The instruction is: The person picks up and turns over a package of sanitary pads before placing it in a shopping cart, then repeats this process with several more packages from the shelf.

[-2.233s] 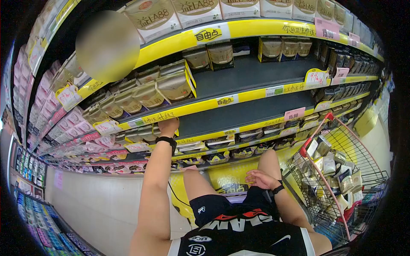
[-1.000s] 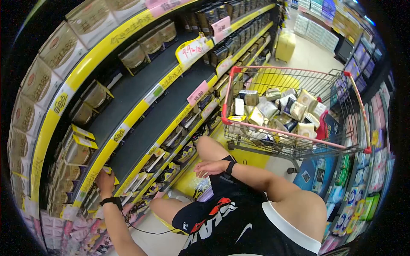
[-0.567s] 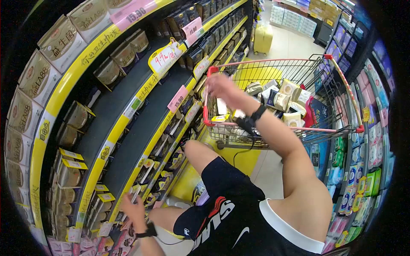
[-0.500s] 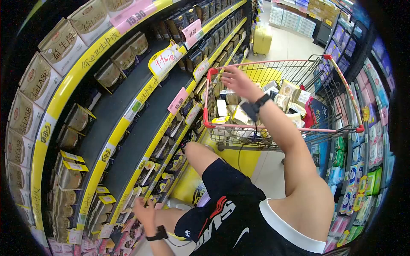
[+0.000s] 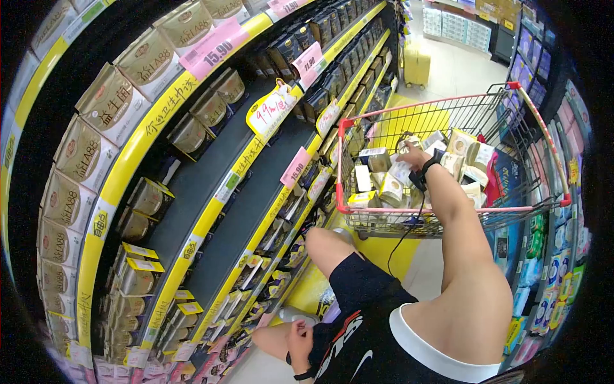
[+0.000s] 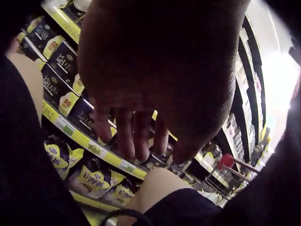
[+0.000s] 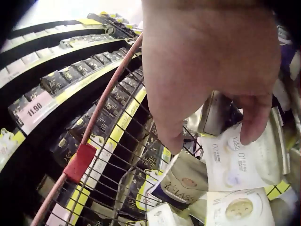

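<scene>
In the head view my right hand (image 5: 414, 155) is down inside a wire shopping cart (image 5: 448, 102), over a heap of sanitary pad packs (image 5: 465, 142). The right wrist view shows its thumb and a finger spread apart, the finger lying against a white pack (image 7: 230, 160). Close to the thumb leans a gold and dark blue pack (image 7: 181, 181). The other fingers of that hand are hidden. My left hand (image 5: 299, 342) is held by the left thigh, its fingers loosely bent and holding nothing. In the left wrist view that hand (image 6: 155, 84) hangs in front of the lower shelves.
On the left, yellow-edged shelves (image 5: 192, 246) carry gold pad packs (image 5: 150, 197), with pink price cards (image 5: 214, 51) along them. Dark boxes (image 5: 288, 54) stand further down. A yellow suitcase (image 5: 417, 67) is on the aisle floor. More stocked shelves (image 5: 543, 269) line the right.
The head view has turned right toward the cart. My left hand has come away from the shelf to the thigh. My right hand has gone from the lap, over the cart's edge, down among the packs.
</scene>
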A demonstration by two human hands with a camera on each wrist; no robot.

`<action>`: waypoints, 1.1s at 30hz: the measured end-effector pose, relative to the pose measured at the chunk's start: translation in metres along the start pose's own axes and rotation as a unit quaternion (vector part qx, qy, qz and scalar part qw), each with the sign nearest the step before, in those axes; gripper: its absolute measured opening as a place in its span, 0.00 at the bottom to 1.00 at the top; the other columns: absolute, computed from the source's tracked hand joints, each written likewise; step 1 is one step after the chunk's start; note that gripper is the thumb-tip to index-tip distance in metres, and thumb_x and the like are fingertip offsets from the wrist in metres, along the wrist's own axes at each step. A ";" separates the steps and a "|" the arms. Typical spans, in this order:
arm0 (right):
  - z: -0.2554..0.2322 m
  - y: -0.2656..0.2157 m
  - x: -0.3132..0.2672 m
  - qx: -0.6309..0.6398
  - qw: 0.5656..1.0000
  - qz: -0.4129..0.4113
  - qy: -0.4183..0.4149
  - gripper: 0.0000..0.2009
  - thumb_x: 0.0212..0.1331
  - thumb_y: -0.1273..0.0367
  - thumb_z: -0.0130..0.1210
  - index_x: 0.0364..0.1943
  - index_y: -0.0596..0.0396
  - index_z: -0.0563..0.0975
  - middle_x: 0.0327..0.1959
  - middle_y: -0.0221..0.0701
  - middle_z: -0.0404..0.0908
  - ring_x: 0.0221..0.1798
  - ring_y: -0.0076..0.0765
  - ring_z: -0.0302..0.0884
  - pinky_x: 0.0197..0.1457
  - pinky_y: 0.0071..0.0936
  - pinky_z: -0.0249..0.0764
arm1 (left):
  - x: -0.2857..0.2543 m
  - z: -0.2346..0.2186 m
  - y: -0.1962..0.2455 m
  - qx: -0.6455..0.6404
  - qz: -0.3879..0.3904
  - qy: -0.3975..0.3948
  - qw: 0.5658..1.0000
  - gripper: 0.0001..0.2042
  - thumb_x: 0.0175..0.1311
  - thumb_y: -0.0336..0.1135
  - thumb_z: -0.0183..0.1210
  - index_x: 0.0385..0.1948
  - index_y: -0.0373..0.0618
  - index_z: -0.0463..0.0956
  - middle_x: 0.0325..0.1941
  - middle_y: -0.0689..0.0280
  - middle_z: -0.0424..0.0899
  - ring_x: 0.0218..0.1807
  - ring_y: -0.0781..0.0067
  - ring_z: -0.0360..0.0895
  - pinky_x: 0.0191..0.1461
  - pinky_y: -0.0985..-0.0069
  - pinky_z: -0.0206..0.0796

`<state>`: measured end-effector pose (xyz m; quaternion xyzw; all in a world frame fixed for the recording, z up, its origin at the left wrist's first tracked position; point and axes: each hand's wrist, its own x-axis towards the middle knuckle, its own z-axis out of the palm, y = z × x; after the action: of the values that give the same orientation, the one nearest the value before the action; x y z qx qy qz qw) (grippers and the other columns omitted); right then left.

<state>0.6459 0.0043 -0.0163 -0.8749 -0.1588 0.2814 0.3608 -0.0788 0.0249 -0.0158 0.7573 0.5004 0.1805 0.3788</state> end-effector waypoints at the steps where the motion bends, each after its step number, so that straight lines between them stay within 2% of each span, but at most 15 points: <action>1: 0.002 -0.001 -0.001 0.040 0.999 0.018 0.003 0.45 0.56 0.58 0.66 0.76 0.45 0.53 0.36 0.38 0.79 0.26 0.32 0.73 0.22 0.30 0.68 | 0.002 0.002 0.014 0.018 0.026 -0.015 0.999 0.12 0.58 0.30 0.67 0.42 0.39 0.79 0.38 0.54 0.84 0.42 0.56 0.83 0.48 0.66 0.74; 4: -0.005 -0.022 -0.013 0.126 0.991 0.033 0.018 0.35 0.57 0.63 0.63 0.70 0.49 0.61 0.20 0.28 0.65 0.11 0.29 0.62 0.12 0.33 0.57 | 0.009 0.015 0.045 0.034 0.074 -0.055 0.995 0.12 0.59 0.31 0.66 0.42 0.38 0.79 0.38 0.53 0.84 0.42 0.52 0.83 0.48 0.65 0.75; 6: -0.018 -0.029 -0.015 0.141 0.990 0.023 0.004 0.37 0.56 0.60 0.64 0.69 0.56 0.63 0.33 0.36 0.76 0.23 0.32 0.70 0.22 0.34 0.70 | 0.012 0.022 0.060 0.017 0.092 -0.081 0.992 0.12 0.59 0.32 0.67 0.42 0.38 0.80 0.38 0.53 0.84 0.42 0.52 0.83 0.48 0.64 0.74; 11: -0.045 -0.048 -0.029 -0.094 0.989 -0.071 0.091 0.18 0.56 0.57 0.63 0.42 0.57 0.80 0.28 0.36 0.84 0.24 0.34 0.80 0.31 0.33 0.77 | 0.025 0.038 0.079 0.017 0.122 -0.104 0.987 0.12 0.62 0.35 0.66 0.43 0.38 0.80 0.40 0.52 0.84 0.43 0.51 0.83 0.48 0.62 0.74; 14: -0.056 -0.095 -0.082 -0.033 0.985 -0.172 0.007 0.16 0.61 0.57 0.61 0.43 0.54 0.78 0.29 0.30 0.81 0.26 0.33 0.78 0.31 0.35 0.77 | 0.028 0.043 0.071 0.013 0.138 -0.113 0.984 0.13 0.61 0.35 0.66 0.43 0.39 0.79 0.40 0.53 0.84 0.43 0.52 0.83 0.49 0.62 0.74; 16: -0.051 -0.126 -0.126 0.090 0.969 -0.193 -0.125 0.11 0.67 0.60 0.58 0.42 0.52 0.76 0.34 0.23 0.76 0.35 0.26 0.75 0.40 0.30 0.76 | 0.031 0.040 0.070 -0.002 0.145 -0.127 0.981 0.13 0.61 0.35 0.67 0.43 0.40 0.79 0.39 0.54 0.84 0.43 0.54 0.83 0.48 0.63 0.74; 17: -0.042 -0.123 -0.122 0.122 0.905 -0.352 -0.206 0.09 0.70 0.62 0.55 0.42 0.50 0.74 0.39 0.20 0.71 0.45 0.21 0.68 0.50 0.24 0.70 | 0.031 0.036 0.068 -0.009 0.146 -0.134 0.980 0.13 0.61 0.35 0.67 0.43 0.40 0.79 0.39 0.55 0.84 0.43 0.54 0.83 0.48 0.64 0.74; 18: -0.034 -0.135 -0.143 0.127 0.877 -0.390 -0.251 0.07 0.72 0.64 0.53 0.41 0.51 0.73 0.42 0.22 0.71 0.50 0.21 0.66 0.58 0.24 0.64 | 0.032 0.031 0.068 -0.017 0.147 -0.132 0.980 0.12 0.61 0.35 0.67 0.43 0.40 0.79 0.39 0.55 0.84 0.43 0.55 0.83 0.48 0.65 0.74; 22: 0.025 -0.181 -0.228 0.100 0.723 -0.486 -0.482 0.07 0.71 0.66 0.55 0.43 0.54 0.72 0.42 0.25 0.72 0.51 0.25 0.67 0.58 0.29 0.66 | 0.046 0.014 0.061 -0.083 0.138 -0.115 0.980 0.12 0.61 0.33 0.68 0.43 0.40 0.79 0.39 0.58 0.84 0.43 0.62 0.83 0.51 0.69 0.74; 24: 0.078 -0.180 -0.265 0.102 0.652 -0.484 -0.575 0.09 0.69 0.67 0.58 0.43 0.55 0.72 0.43 0.28 0.74 0.51 0.28 0.69 0.58 0.30 0.67 | 0.049 0.001 0.060 -0.225 0.122 -0.149 0.955 0.19 0.63 0.36 0.68 0.53 0.38 0.76 0.45 0.64 0.82 0.50 0.71 0.79 0.58 0.70 0.72; 25: 0.106 -0.177 -0.284 0.102 0.639 -0.477 -0.595 0.08 0.68 0.69 0.59 0.42 0.56 0.73 0.42 0.29 0.74 0.49 0.29 0.70 0.56 0.30 0.68 | 0.051 0.003 0.052 -0.360 0.125 -0.161 0.910 0.27 0.65 0.41 0.67 0.61 0.35 0.70 0.50 0.63 0.80 0.53 0.70 0.78 0.62 0.71 0.69; 27: 0.154 -0.172 -0.318 0.066 0.616 -0.482 -0.619 0.08 0.67 0.70 0.60 0.41 0.58 0.73 0.41 0.31 0.76 0.47 0.30 0.72 0.54 0.31 0.70 | 0.048 -0.004 0.070 -0.463 0.110 -0.101 0.874 0.35 0.66 0.47 0.66 0.67 0.33 0.62 0.58 0.61 0.79 0.60 0.70 0.75 0.66 0.69 0.66; 28: 0.174 -0.170 -0.331 0.034 0.605 -0.498 -0.621 0.09 0.66 0.70 0.61 0.41 0.58 0.73 0.40 0.32 0.77 0.45 0.31 0.73 0.53 0.31 0.70 | 0.049 -0.007 0.068 -0.397 0.107 -0.088 0.907 0.37 0.62 0.43 0.69 0.67 0.33 0.61 0.59 0.60 0.79 0.62 0.70 0.73 0.67 0.68 0.65; 30: 0.209 -0.154 -0.346 0.065 0.636 -0.518 -0.568 0.10 0.66 0.70 0.62 0.43 0.58 0.74 0.40 0.32 0.77 0.43 0.31 0.74 0.50 0.32 0.71 | 0.044 -0.017 0.088 -0.416 -0.008 0.004 0.909 0.33 0.57 0.35 0.72 0.62 0.33 0.65 0.55 0.60 0.81 0.61 0.69 0.75 0.66 0.65 0.65; 33: 0.240 -0.142 -0.347 0.054 0.655 -0.495 -0.568 0.11 0.67 0.70 0.61 0.47 0.59 0.74 0.43 0.32 0.78 0.47 0.30 0.77 0.53 0.31 0.74 | 0.023 -0.012 0.076 -0.316 -0.022 0.178 0.932 0.26 0.54 0.29 0.73 0.53 0.37 0.70 0.54 0.58 0.81 0.58 0.61 0.77 0.63 0.62 0.67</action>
<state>0.2157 0.0655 0.0779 -0.3151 -0.7272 0.5110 0.3329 -0.0294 0.0342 0.0469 0.5429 0.4932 0.4525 0.5072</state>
